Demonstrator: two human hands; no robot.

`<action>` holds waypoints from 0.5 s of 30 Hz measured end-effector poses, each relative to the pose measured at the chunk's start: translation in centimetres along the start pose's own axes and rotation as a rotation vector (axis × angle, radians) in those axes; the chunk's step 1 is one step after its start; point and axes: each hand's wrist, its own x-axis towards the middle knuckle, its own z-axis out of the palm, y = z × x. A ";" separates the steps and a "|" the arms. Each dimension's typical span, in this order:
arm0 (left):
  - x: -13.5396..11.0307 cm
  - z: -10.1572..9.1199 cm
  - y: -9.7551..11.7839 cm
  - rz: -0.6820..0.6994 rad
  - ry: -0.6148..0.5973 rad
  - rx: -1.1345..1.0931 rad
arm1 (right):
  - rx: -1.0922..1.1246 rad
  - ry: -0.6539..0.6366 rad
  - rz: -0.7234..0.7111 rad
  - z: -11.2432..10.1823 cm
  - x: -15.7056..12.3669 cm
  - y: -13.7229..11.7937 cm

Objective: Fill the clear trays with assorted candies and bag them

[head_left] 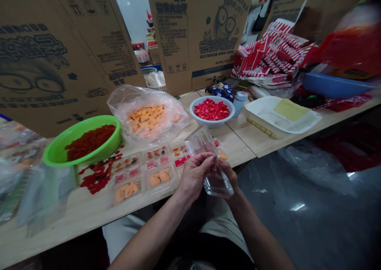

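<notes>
A clear plastic tray [218, 186] with molded compartments is tilted up over the table's front edge, between my two hands. My left hand [193, 171] is closed, its thumb and fingers pinched together at the middle of the tray. From the other side my right hand [229, 175] grips the tray's right edge; its fingers are partly hidden behind the plastic. Just left of my hands, several filled trays [159, 163] lie in a row, holding orange puffed pieces [160, 177], small red packets [180, 161] and reddish-brown pieces. More filled compartments show partly behind the held tray.
Behind the row are a green bowl [50, 155] of dark red pieces, a plastic bag [119, 103] of orange pieces and a pale blue bowl [210, 123] of red packets. Loose red pieces [97, 179] lie at left. A white basket [262, 105] stands right; cardboard boxes [205, 36] wall the back.
</notes>
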 end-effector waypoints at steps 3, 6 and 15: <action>-0.1 -0.1 0.1 0.014 0.009 0.013 | 0.096 -0.003 0.030 -0.1 0.0 0.2; -0.2 -0.2 0.2 0.019 0.004 0.002 | 0.084 -0.015 0.036 -0.1 0.2 0.4; -0.4 -0.7 0.6 0.048 0.024 0.015 | 0.114 -0.080 0.056 1.0 0.3 0.1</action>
